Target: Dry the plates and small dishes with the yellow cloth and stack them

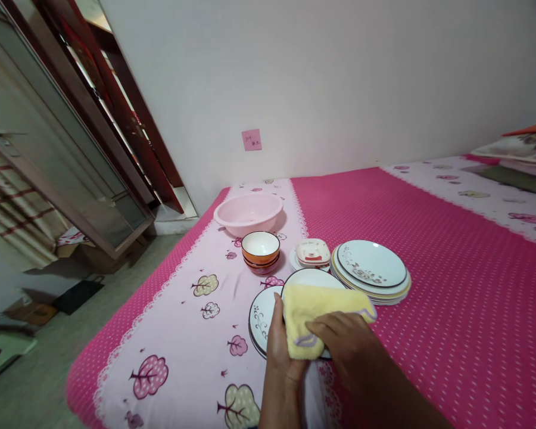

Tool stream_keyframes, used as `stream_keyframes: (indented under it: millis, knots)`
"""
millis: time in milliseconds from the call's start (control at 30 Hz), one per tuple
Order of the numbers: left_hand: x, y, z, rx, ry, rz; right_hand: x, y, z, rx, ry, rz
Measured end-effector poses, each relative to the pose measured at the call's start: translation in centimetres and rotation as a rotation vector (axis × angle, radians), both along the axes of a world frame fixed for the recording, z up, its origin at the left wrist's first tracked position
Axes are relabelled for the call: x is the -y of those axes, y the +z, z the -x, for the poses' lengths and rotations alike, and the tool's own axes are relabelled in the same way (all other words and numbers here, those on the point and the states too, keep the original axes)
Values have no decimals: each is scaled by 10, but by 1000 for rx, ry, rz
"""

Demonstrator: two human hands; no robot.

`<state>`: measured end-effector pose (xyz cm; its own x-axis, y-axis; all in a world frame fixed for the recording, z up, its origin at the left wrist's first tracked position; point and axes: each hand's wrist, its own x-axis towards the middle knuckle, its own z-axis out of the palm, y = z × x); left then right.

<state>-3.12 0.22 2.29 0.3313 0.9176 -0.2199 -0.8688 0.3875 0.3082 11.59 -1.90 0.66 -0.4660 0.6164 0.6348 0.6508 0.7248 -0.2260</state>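
My left hand (pixel 280 339) grips the left edge of a white plate (pixel 312 277) with a dark rim, held up off the bed. A yellow cloth (pixel 312 307) with a purple edge covers much of that plate. Pressed on the cloth, my right hand (pixel 346 339) has its fingers curled over it. Under and left of the held plate lie other patterned plates (pixel 259 316), partly hidden by my left hand. To the right stands a stack of plates (pixel 370 265), the top one with a brown flower print.
Behind the plates are stacked orange bowls (pixel 261 253), small square dishes (pixel 313 250) and a pink basin (pixel 249 213). A pink patterned sheet (pixel 183 357) covers the bed. A wall (pixel 339 89) bounds the back; folded bedding (pixel 518 155) lies far right. Left is a glass door (pixel 71 137).
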Motion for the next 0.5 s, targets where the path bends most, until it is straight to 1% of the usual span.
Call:
stream_keyframes:
  millis: [67,167,367,500]
  knots:
    - [1,0,-3,7,45,-16,-7,1,5,-5,-2,-21]
    - [1,-1,-8,21,90,-56,-16,6,9,29,-102,-104]
    - [2,-4,-12,38,1,-150,-26,14,-6,134,-325,-160]
    - [1,-7,-10,19,15,-146,-30,13,-21,236,-375,-167]
